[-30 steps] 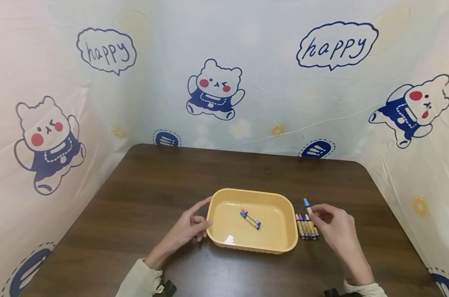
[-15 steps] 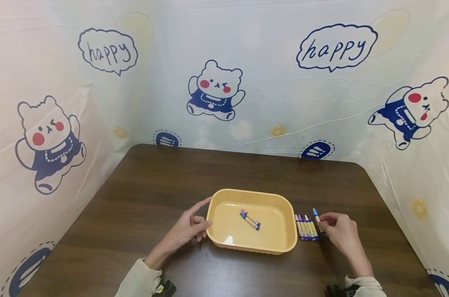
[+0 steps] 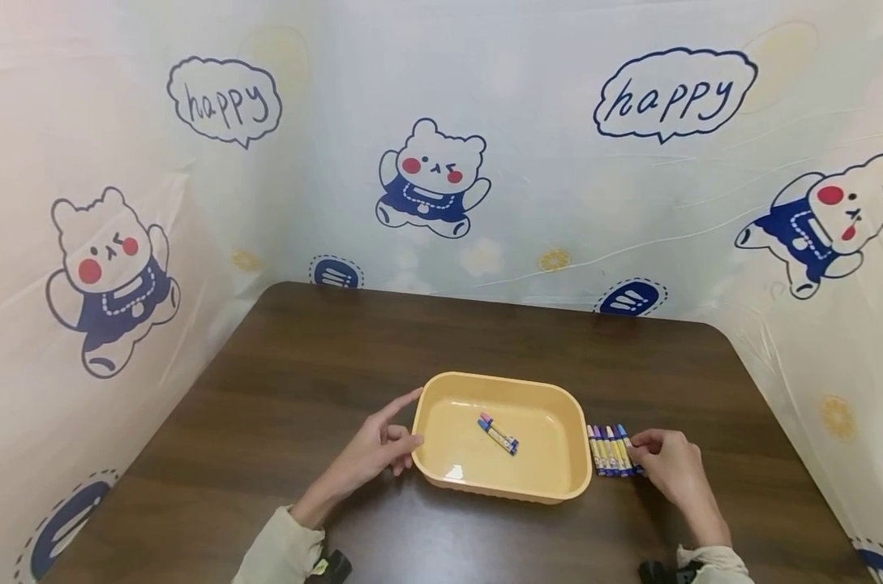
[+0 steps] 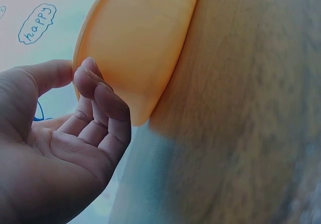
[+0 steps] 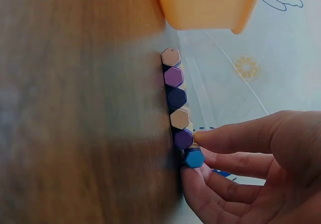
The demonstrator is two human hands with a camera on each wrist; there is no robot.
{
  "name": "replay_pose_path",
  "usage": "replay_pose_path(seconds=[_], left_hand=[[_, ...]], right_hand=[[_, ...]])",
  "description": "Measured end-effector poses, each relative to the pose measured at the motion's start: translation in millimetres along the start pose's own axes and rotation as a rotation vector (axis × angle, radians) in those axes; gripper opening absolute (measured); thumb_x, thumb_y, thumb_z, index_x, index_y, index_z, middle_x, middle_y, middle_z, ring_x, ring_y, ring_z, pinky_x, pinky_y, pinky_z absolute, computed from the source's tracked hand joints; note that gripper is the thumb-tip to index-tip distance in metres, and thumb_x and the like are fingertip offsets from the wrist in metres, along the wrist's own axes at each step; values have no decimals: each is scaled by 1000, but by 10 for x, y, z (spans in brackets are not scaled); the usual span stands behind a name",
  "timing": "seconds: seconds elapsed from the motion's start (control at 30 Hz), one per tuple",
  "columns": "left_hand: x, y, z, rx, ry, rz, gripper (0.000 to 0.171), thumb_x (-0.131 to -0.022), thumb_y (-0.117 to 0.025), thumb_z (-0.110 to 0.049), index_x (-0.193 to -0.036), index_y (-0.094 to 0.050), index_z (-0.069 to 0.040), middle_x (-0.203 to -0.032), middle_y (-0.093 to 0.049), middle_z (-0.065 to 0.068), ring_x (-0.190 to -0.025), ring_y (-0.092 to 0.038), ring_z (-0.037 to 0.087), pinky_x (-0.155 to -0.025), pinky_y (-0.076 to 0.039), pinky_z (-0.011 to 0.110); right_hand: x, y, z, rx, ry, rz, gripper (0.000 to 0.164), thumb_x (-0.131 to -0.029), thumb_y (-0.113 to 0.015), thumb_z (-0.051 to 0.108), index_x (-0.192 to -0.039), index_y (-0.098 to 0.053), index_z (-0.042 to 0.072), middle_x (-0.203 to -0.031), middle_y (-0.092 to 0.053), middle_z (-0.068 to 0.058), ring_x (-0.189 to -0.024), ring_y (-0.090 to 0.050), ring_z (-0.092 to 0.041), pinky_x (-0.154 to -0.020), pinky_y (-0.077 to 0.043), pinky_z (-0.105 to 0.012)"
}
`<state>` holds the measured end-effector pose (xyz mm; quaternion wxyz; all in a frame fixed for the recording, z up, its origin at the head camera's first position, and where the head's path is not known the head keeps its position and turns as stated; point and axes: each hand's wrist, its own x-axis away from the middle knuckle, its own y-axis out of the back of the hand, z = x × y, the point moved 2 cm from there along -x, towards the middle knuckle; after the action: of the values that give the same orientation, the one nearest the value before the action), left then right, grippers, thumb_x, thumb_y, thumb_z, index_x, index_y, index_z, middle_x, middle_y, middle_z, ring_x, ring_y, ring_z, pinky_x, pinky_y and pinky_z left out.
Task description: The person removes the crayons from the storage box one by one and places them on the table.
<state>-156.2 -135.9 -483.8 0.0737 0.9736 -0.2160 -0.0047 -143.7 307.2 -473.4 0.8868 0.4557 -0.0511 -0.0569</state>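
Note:
A yellow plastic tray (image 3: 503, 490) stands on the table. Inside it lie a blue-tipped crayon (image 3: 495, 435) and a pink-tipped crayon (image 3: 489, 421), side by side at a slant. My left hand (image 3: 374, 448) touches the tray's left rim with thumb and index finger; its other fingers curl loosely outside the tray wall. Right of the tray, several hexagonal crayons (image 5: 173, 77) lie in a tight row. My right hand (image 3: 670, 468) pinches the light blue crayon (image 5: 194, 158) between thumb and fingers at the row's right end, against the purple crayon (image 5: 183, 139).
The dark wooden table (image 3: 324, 341) carries everything. A pale cloth (image 3: 543, 162) with cartoon bears encloses its back and sides. The row's left end lies close to the tray's right wall.
My right hand has carried the blue crayon from raised beside the row down to the row's right end. The left hand still touches the tray, and the view has shifted slightly.

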Motion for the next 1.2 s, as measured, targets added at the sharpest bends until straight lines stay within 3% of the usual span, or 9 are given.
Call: replay_pose_path(seconds=[0.23, 0.7, 0.9, 1.2], left_hand=[[5, 0, -24, -31, 4, -7, 70, -95, -67, -8, -156, -32, -19, -68, -61, 15, -53, -55, 16, -50, -48, 26], [-1, -4, -19, -16, 16, -8, 70, -96, -66, -8, -156, -32, -19, -67, -61, 14, -53, -56, 16, -49, -48, 26], [8, -1, -12, 7, 18, 12, 71, -96, -65, -9, -157, -30, -19, -63, -63, 14, -49, -57, 17, -47, -51, 31], [-3, -7, -9, 43, 11, 29, 71, -97, -65, -8, -157, -28, -17, -64, -65, 18, -48, -59, 19, -47, -53, 31]], right_hand=[[36, -8, 5, 10, -3, 11, 28, -87, -70, 17, -106, -71, -4, -85, -69, -7, -77, -59, -21, -63, -45, -34], [50, -36, 14, -8, 0, 11, 24, -89, -69, 14, -105, -71, -3, -85, -66, -8, -75, -56, -21, -61, -44, -32], [45, -26, 18, -9, -10, 19, 26, -90, -68, 14, -108, -70, -5, -88, -67, -11, -78, -59, -23, -60, -46, -32], [45, -30, -17, -36, -6, 10, 28, -92, -67, 17, -108, -69, -6, -85, -68, -10, -68, -60, -16, -55, -48, -30]])
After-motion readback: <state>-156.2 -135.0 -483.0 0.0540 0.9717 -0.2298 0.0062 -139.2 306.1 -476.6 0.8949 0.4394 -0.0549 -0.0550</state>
